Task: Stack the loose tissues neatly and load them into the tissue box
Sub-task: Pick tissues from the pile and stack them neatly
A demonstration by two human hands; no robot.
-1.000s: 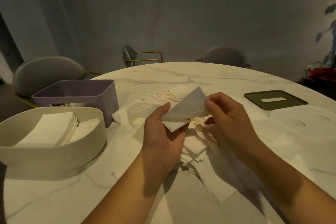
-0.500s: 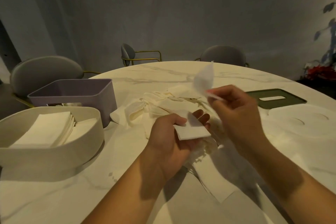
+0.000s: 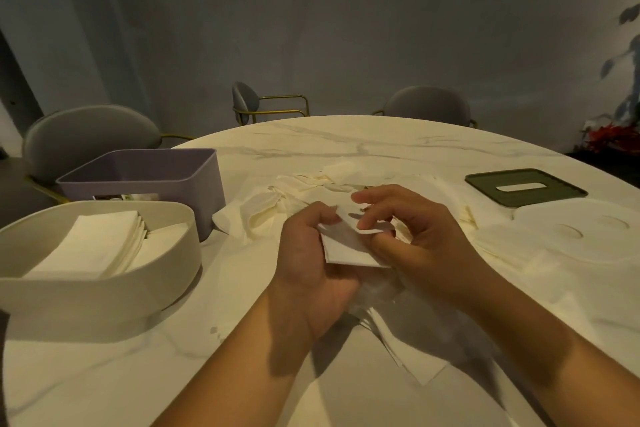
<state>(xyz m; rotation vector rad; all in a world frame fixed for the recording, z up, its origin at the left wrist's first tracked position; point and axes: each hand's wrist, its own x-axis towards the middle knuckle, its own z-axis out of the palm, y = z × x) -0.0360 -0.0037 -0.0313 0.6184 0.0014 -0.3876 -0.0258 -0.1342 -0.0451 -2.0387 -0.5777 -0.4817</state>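
A folded white tissue point(image 3: 349, 246) lies in my left hand point(image 3: 311, 263), whose fingers curl round its left edge. My right hand point(image 3: 415, 236) pinches the tissue's right side between thumb and fingers. Both hands hover over a heap of loose tissues point(image 3: 304, 194) on the marble table point(image 3: 104, 374). More flat tissues point(image 3: 408, 354) lie under my right wrist. At the left stands the cream tissue box point(image 3: 104, 288) with a stack of folded tissues point(image 3: 93, 243) inside.
A purple box point(image 3: 204, 180) stands behind the cream one. A dark green lid with a slot point(image 3: 526, 187) lies at the right, and a white lid point(image 3: 588, 236) in front of it. Grey chairs ring the table's far side.
My right hand lifted a flap of the tissue high, then brought it down onto the part in my left hand. Both hands now hold the folded tissue together.
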